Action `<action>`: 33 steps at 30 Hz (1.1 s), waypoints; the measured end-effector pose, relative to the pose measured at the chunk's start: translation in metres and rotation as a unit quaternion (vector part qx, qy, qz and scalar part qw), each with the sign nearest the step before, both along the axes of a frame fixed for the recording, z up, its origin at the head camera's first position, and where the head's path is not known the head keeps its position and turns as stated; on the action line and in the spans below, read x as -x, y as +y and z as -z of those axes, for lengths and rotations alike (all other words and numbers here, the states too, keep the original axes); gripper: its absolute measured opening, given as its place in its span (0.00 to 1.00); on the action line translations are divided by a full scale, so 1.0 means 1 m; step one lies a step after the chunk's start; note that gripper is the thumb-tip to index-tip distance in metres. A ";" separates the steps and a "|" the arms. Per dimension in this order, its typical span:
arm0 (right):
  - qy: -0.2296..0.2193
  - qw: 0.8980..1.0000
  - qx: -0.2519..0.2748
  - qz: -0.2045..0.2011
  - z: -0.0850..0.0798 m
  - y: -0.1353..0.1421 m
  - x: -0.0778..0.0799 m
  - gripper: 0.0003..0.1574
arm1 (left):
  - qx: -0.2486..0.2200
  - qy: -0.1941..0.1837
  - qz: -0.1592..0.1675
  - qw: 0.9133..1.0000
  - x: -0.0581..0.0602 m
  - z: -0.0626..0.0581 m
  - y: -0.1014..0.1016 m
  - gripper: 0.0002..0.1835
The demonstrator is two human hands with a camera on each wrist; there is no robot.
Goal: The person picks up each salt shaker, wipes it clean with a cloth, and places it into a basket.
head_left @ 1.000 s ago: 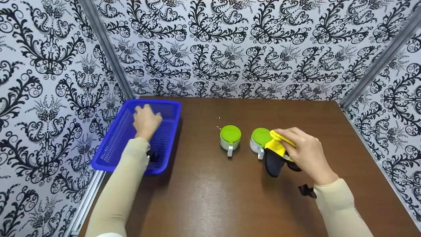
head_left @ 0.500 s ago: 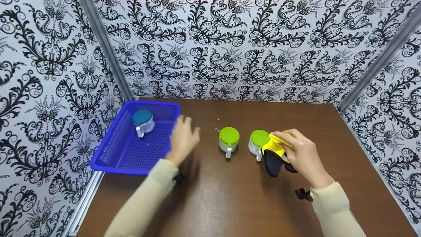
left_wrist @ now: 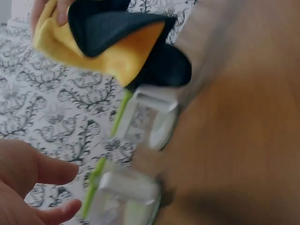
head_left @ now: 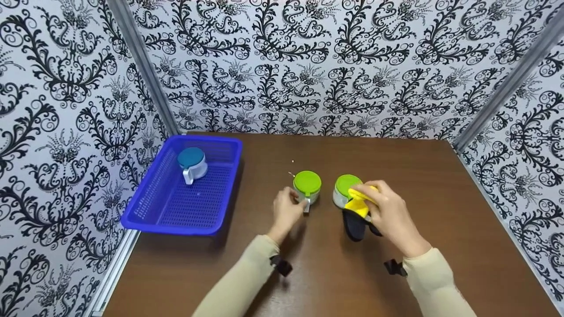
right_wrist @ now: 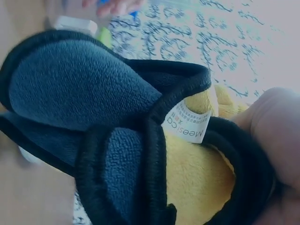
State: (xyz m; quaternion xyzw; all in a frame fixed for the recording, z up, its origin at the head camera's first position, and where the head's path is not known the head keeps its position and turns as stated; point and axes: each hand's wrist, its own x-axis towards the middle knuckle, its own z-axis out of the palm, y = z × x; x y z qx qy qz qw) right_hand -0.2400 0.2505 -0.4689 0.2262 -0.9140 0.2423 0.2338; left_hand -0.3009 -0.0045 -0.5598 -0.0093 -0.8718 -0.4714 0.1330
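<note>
My left hand (head_left: 287,209) is beside the nearer-left green-lidded jar (head_left: 307,181), fingers at its left side and thumb by its handle. In the left wrist view, the thumb and fingers (left_wrist: 58,169) stand spread, with a gap before the jar's lid. My right hand (head_left: 390,213) pinches a bunched cleaning cloth (head_left: 354,225), yellow on one face and dark grey on the other, with black edging. Its loose folds hang down, and a white label (right_wrist: 187,123) shows in the right wrist view. The cloth overlaps a second green-lidded jar (head_left: 346,181) and covers its handle.
A blue plastic basket (head_left: 172,229) stands at the left of the brown table (head_left: 317,281), holding a blue-lidded jar (head_left: 191,157) in its back corner. Patterned walls (head_left: 304,70) enclose the back and sides. Small white specks lie behind the left green-lidded jar.
My left hand has left the basket, where the blue-lidded jar now shows, and moved right to the left green-lidded jar. My right hand has shifted slightly left with the cloth.
</note>
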 end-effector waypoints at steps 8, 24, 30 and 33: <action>0.007 1.000 -0.006 -0.026 0.029 -0.015 0.002 0.33 | 0.022 -0.057 -0.051 0.997 0.008 0.011 0.022 0.20; -0.124 0.989 -0.001 -0.078 0.087 -0.026 0.000 0.21 | -0.030 0.021 -0.057 0.998 0.027 0.031 0.008 0.12; -0.132 0.991 -0.012 -0.026 0.098 -0.026 0.001 0.19 | -0.031 0.011 -0.051 0.998 0.027 0.033 0.006 0.09; -0.136 0.990 -0.012 0.027 0.100 -0.025 -0.001 0.19 | -0.026 0.003 -0.052 0.998 0.025 0.033 0.005 0.09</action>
